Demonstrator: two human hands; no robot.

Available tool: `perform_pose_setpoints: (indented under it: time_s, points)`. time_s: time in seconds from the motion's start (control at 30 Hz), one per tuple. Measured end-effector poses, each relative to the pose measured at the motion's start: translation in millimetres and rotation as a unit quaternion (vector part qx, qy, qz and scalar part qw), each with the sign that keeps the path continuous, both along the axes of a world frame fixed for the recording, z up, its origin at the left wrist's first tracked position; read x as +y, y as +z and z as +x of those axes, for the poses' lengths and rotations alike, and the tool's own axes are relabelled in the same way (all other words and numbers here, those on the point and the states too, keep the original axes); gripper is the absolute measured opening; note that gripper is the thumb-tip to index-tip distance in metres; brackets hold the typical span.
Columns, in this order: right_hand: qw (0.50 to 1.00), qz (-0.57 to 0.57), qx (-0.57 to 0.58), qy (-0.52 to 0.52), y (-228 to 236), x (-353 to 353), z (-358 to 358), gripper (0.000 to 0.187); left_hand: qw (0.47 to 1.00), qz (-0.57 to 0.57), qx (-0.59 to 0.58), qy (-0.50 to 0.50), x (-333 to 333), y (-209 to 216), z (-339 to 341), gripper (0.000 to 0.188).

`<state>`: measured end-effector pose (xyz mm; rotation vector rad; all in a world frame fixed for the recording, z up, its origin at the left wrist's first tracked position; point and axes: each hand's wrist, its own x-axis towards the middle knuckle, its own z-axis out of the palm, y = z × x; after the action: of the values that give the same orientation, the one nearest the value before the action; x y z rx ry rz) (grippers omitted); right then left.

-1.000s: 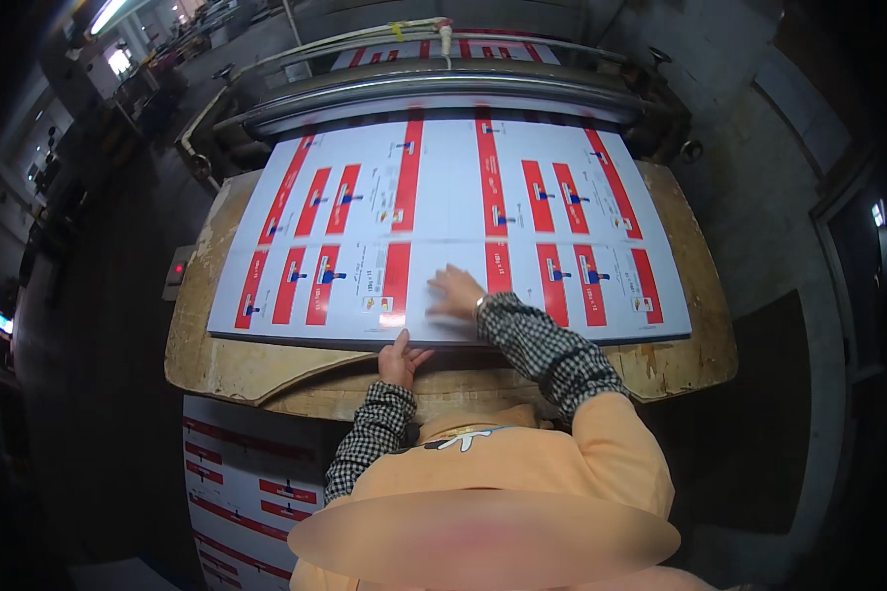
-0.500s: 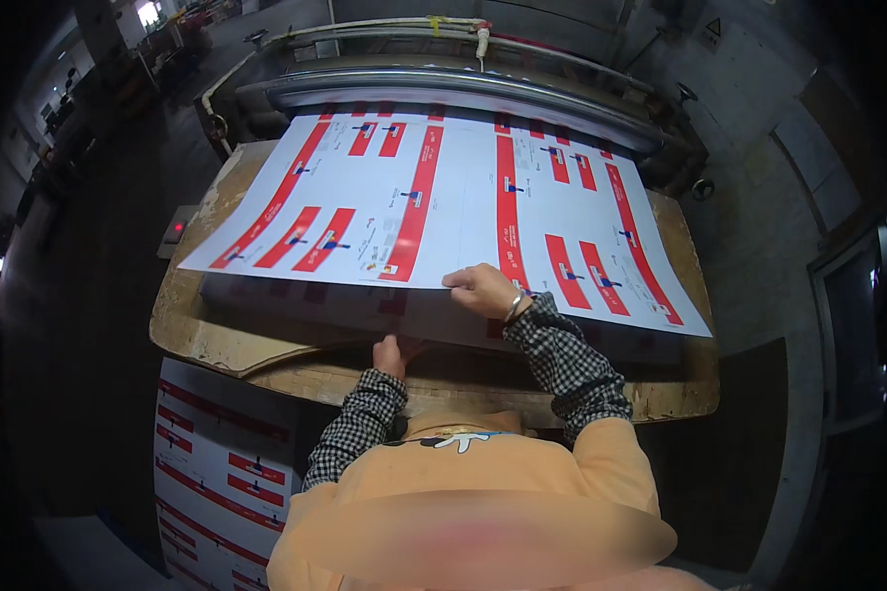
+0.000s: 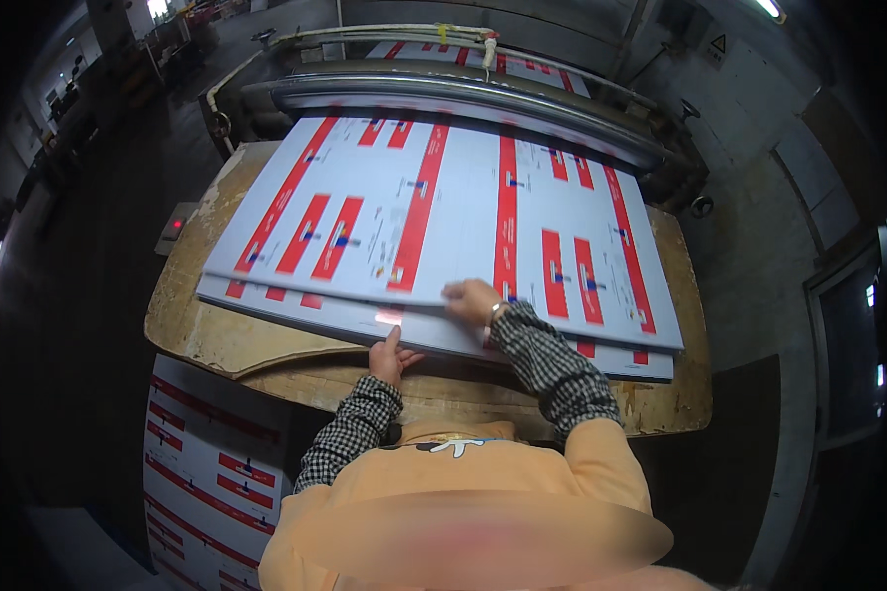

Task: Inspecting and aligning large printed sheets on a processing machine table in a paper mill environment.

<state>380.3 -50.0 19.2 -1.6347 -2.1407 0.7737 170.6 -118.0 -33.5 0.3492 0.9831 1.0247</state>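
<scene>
A large white printed sheet [image 3: 468, 217] with red bands and small blue marks lies before the metal roller [image 3: 463, 94]. My right hand [image 3: 471, 300] pinches its near edge, fingers curled over it. Beneath, the near rim of another printed sheet or stack [image 3: 434, 330] sticks out towards me. My left hand [image 3: 391, 360] rests at that lower edge, its thumb raised on the edge and the fingers stretched apart to the right. Whether any fingers reach underneath is hidden.
A worn wooden table [image 3: 276, 345] with rounded corners carries the sheets. More printed sheets [image 3: 207, 483] lie lower down at the left. Beyond the roller another printed sheet [image 3: 483, 59] shows. A small box with a red light [image 3: 175, 229] sits by the table's left edge.
The upper sheet's near edge has come down onto the sheets below, which now look bright instead of shadowed. Beyond the roller a printed sheet has come into view. My left thumb is now raised.
</scene>
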Motion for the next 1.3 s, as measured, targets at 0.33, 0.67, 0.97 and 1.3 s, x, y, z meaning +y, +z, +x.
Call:
perform_pose_setpoints:
  time_s: [0.33,0.67,0.97,1.3]
  points:
    - [0.958,0.057,-0.255,0.119,-3.0,-51.6,-32.5,0.076,0.999,0.026,-0.024,-0.035,-1.2,2.6,-4.1,0.029]
    - [0.996,-0.002,0.000,0.094,67.4,-21.9,-11.3,0.018,0.998,0.040,-0.044,-0.016,-5.4,9.0,-3.0,0.030]
    - [0.989,0.018,-0.016,0.143,32.7,-53.8,-20.7,0.020,1.000,0.007,0.011,0.015,-2.6,-3.6,-1.4,0.032]
    - [0.990,-0.095,-0.097,0.024,22.6,14.0,-10.4,0.034,1.000,0.000,0.016,-0.013,0.4,-1.0,-1.4,0.034]
